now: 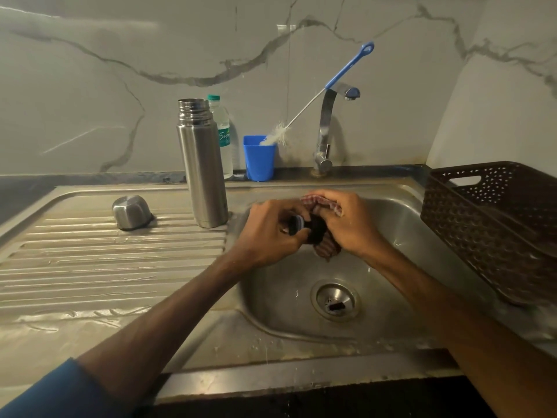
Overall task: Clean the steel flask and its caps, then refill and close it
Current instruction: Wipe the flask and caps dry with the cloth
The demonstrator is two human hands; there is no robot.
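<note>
1. First, at the left, the outer cap [131, 212], a rounded brushed-steel cup, sits mouth down on the ribbed steel drainboard [105, 267].
2. Just right of it, close to the basin's edge, the steel flask [202, 164] stands upright. Its long axis is vertical and its threaded neck is open, pointing up; the body is a smooth cylinder.
3. Behind the flask is a clear plastic water bottle [224, 137]. Beside that, a blue tumbler [259, 158] holds a bottle brush [316, 104], white bristles down, with its blue handle leaning up and right past the curved tap [327, 128].
4. Over the basin, the left hand [268, 233] pinches the black inner cap [297, 224], whose axis lies roughly level.
5. The right hand [346, 224] grips a striped cloth [327, 251] bunched round the cap's other end.
6. Below the hands, the steel sink [401, 236] gives open room down to the drain [336, 300]. On its right rim rests a brown perforated basket [494, 230].
</note>
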